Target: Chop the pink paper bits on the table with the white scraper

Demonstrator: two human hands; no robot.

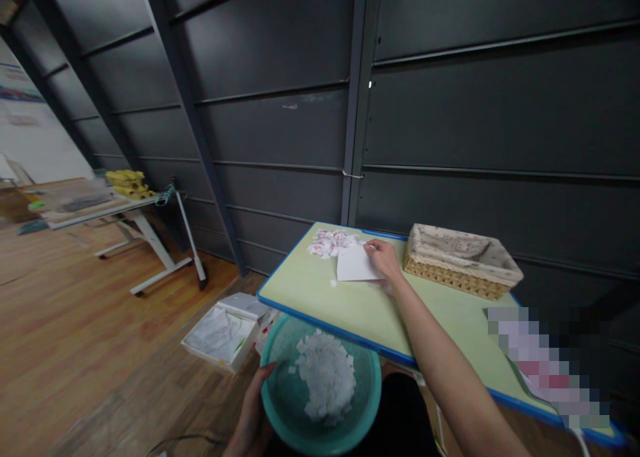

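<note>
My left hand [257, 404] grips the rim of a teal plastic basin [371, 404] below the table's front edge, thumb over the rim. A heap of small white pieces [325, 374] lies in the basin. Over the pale green table [300, 284], my right hand [384, 260] has its fingers closed on the right side of a white card [354, 264]. Behind the card's left edge is a pile of white and reddish paper scraps [333, 242]. A few loose bits lie near the card's lower edge.
A lined wicker basket [450, 277] stands at the table's back right; a blurred-out item [545, 370] lies at the right end. On the floor to the left sits an open white box [220, 337]. Another table [105, 210] stands farther left, along the dark panelled wall [280, 130].
</note>
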